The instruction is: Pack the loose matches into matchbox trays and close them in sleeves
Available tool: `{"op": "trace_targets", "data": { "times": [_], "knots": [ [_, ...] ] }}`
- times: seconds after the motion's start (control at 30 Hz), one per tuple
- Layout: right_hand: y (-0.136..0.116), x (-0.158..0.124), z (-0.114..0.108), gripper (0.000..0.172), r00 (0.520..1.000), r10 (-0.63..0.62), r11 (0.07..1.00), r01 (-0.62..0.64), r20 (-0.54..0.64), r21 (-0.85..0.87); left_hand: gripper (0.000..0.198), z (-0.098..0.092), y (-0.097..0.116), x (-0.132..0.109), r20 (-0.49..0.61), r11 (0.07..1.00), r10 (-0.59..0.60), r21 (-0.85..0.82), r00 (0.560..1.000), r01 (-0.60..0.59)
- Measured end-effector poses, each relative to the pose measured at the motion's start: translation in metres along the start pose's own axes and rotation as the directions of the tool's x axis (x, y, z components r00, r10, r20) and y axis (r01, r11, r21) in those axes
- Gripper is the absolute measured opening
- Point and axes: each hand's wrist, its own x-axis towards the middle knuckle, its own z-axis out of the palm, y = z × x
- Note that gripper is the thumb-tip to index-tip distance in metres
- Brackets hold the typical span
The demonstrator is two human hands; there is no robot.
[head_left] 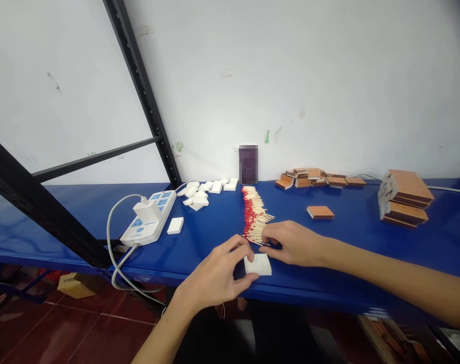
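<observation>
A white matchbox tray (260, 265) lies near the front edge of the blue shelf. My left hand (230, 268) grips its left end between thumb and fingers. Just beyond it, a long row of matches (254, 215) runs back toward the wall, red heads to the left and pale sticks to the right. At the near end of this row, my right hand (286, 242) has its thumb and curled fingers closed around the stick ends of a few matches. How many it holds is hidden by the fingers.
White trays (199, 194) are heaped at the back left, with a single tray (175, 225) closer. A power strip (150, 220) with a plug and cable stands left. Orange matchbox sleeves (309, 177) lie at the back; one sleeve (320, 212) and stacked packs (404, 197) are right.
</observation>
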Motion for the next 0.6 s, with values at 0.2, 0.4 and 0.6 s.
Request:
{"op": "trace_targets", "data": {
  "times": [0.2, 0.4, 0.6],
  "knots": [
    [0.007, 0.001, 0.007, 0.02, 0.998, 0.058, 0.995, -0.058, -0.001, 0.081, 0.026, -0.002, -0.01, 0.003, 0.054, 0.997, -0.021, -0.068, 0.998, 0.025],
    [0.008, 0.001, 0.012, 0.018, 0.997, 0.074, 0.988, -0.072, -0.012, 0.137, 0.043, -0.001, -0.011, 0.002, 0.058, 0.996, -0.088, -0.004, 0.994, 0.089],
    [0.011, -0.005, 0.011, 0.015, 0.997, 0.073, 0.982, -0.072, 0.004, 0.174, 0.045, 0.002, -0.013, 0.001, -0.001, 0.978, -0.142, 0.152, 0.99, 0.141]
  ]
}}
